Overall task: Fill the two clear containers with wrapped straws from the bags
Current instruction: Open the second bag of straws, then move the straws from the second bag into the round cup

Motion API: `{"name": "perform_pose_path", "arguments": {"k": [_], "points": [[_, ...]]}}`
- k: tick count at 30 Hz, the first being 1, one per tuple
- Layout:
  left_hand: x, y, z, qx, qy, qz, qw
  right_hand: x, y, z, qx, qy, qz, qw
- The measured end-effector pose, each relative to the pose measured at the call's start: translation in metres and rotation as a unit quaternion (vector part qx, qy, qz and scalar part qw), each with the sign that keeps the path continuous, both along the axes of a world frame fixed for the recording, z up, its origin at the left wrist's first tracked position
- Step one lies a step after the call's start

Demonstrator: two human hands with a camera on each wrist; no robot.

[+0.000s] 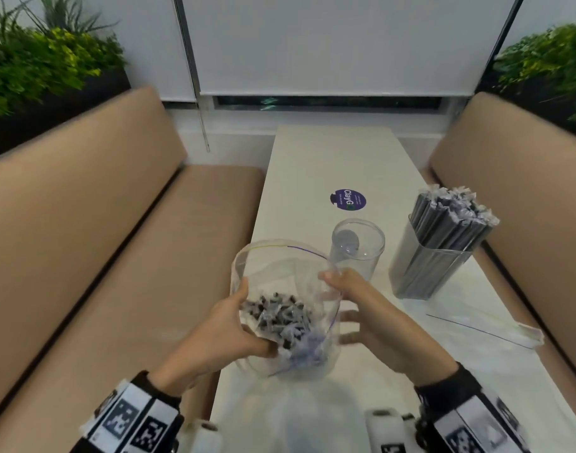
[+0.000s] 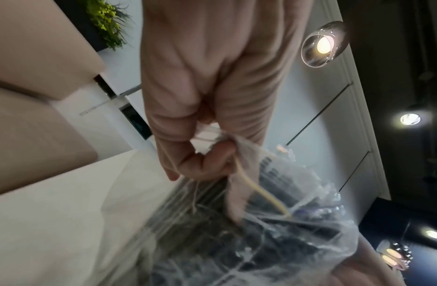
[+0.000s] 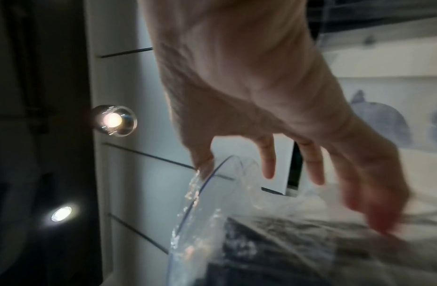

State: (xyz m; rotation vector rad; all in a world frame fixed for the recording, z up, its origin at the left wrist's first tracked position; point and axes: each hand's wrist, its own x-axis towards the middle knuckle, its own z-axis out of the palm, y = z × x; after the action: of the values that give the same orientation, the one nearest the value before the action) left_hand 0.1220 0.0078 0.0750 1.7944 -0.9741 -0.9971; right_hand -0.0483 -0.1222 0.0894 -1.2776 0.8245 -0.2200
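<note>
You're on the second half of the job, by the look of it: the square container [image 1: 433, 256] on your right is packed with wrapped straws, while the round container [image 1: 356, 248] just beyond your hands stands empty. The bag [image 1: 285, 308] is up off the table [image 1: 332, 165], mouth gaping toward you, the straws [image 1: 276, 317] bunched inside it. Your left hand [image 1: 227, 331] pinches the bag's near-left rim, thumb at the edge, fingers curled under. Your right hand [image 1: 365, 308] has its fingers spread, thumb hooked at the far-right rim, nothing gripped. Next move, I'd say: reach that right hand in, gather a bundle with the ends lined up, and stand it in the round container without knocking it over. The left wrist view shows what the head view can't: the bag's yellow zip strip [image 2: 259, 191] runs out from under your curled fingers [image 2: 207, 162]. The right wrist view shows the bag's clear rim against your thumb [image 3: 202, 160], though it's blurred. An emptied bag [image 1: 482, 325] lies flat to your right.
</note>
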Motion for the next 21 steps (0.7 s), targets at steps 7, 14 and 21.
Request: {"name": "perform_pose_path", "arguments": {"k": [7, 14, 21], "points": [[0.008, 0.001, -0.004, 0.030, 0.019, -0.020, 0.999, -0.006, 0.004, 0.013, -0.114, 0.042, 0.117, 0.986], [0.060, 0.001, 0.006, 0.013, -0.110, -0.220, 0.969, 0.004, -0.020, 0.008, -0.056, -0.006, 0.099, 0.994], [0.030, -0.013, -0.040, -0.054, 0.008, -0.147, 0.988, 0.016, -0.008, 0.000, -0.052, -0.050, 0.005, 0.997]]}}
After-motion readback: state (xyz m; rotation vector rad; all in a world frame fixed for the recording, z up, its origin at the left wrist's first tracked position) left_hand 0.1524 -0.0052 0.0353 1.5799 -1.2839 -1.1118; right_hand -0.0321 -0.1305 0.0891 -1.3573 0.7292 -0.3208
